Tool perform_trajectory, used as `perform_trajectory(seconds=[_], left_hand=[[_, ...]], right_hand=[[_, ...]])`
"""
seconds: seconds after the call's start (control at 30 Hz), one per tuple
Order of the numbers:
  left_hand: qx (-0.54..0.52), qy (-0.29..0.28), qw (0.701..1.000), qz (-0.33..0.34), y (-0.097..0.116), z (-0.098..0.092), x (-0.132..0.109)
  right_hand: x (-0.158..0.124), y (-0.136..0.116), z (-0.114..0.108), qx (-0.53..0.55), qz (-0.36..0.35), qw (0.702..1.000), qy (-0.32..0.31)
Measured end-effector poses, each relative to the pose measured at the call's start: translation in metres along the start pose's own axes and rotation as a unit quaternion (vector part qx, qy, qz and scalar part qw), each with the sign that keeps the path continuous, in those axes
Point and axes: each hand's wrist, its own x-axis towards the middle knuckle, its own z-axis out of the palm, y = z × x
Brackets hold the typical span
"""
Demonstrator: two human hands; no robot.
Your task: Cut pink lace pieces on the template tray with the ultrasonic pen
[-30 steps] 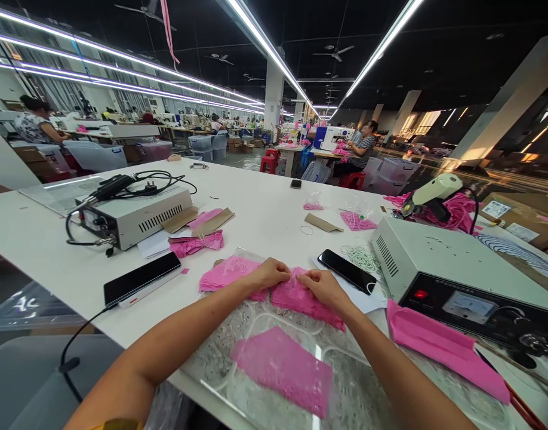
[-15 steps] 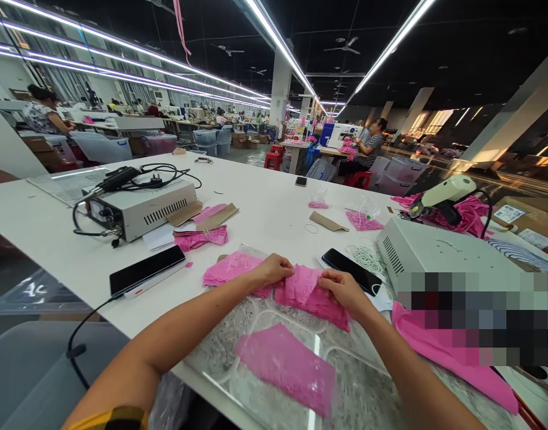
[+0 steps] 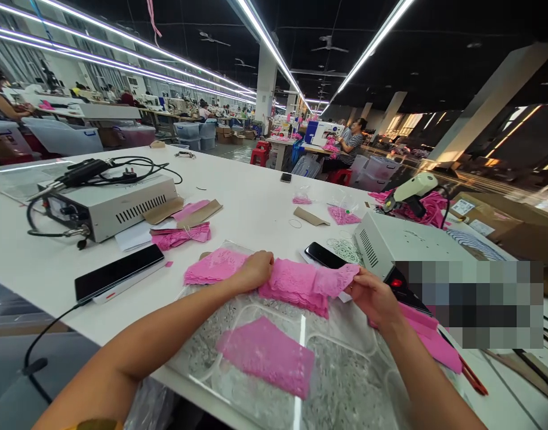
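Lace piece: a thin pink lace fabric piece (image 3: pixel 339 279) reaches out past the right end of a thick pink lace stack (image 3: pixel 292 285); its other end lies over this stack.
Right hand: the right hand (image 3: pixel 376 298) holds the outer end of the piece in a narrow pinch between thumb and fingers, lifted a little and apart from the stack.
Left hand: the left hand (image 3: pixel 255 272) is at the left end of the same stack, its fingers close together; whether they grip some cloth, I cannot tell.
Just changed: half a second ago I saw both hands near each other over the stack; now the right one has gone outward with the lace. I judge that the top piece is coming away from the pile.
Second stack: another pink lace stack (image 3: pixel 214 266) lies just to the left, partly behind the left wrist.
Under the work: a clear ridged plastic sheet (image 3: pixel 345 382); nearer to me, one flat pink piece (image 3: pixel 269 355), on it or under it, I cannot tell.
Right side: a black smartphone (image 3: pixel 324 255) lies behind the lifted lace, near a pale grey-green metal box (image 3: pixel 417 239).
Farther: the white table (image 3: pixel 251 203), and across it a co-worker in a striped shirt (image 3: pixel 353 142).
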Motion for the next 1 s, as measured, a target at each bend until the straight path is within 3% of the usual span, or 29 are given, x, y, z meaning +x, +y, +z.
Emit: perform_trajectory(seconds=[0.1, 0.27, 0.4, 0.53, 0.77, 0.9, 1.0], left_hand=[[-0.005, -0.001, 0.997, 0.082, 0.019, 0.004, -0.007], [-0.071, -0.098, 0.968, 0.222, 0.065, 0.025, -0.017], [-0.123, -0.182, 0.943, 0.25, 0.086, 0.046, -0.015], [-0.119, -0.252, 0.929, 0.242, 0.084, 0.052, -0.012], [-0.006, -0.229, 0.949, 0.218, 0.078, 0.05, -0.018], [0.074, -0.208, 0.948, 0.231, 0.084, 0.057, -0.019], [0.123, -0.182, 0.943, 0.251, 0.088, 0.06, -0.019]], right_hand=[[-0.01, -0.01, -0.01, -0.002, -0.003, 1.0, 0.015], [-0.03, -0.031, -0.003, -0.004, -0.004, 1.0, 0.012], [-0.054, -0.041, 0.001, -0.011, 0.004, 1.0, 0.006], [-0.083, -0.034, -0.015, -0.029, 0.037, 0.999, 0.024], [-0.133, 0.017, -0.062, -0.132, 0.131, 0.973, 0.134], [-0.156, 0.037, -0.078, -0.225, 0.116, 0.932, 0.26], [-0.172, 0.043, -0.076, -0.277, 0.09, 0.9, 0.323]])
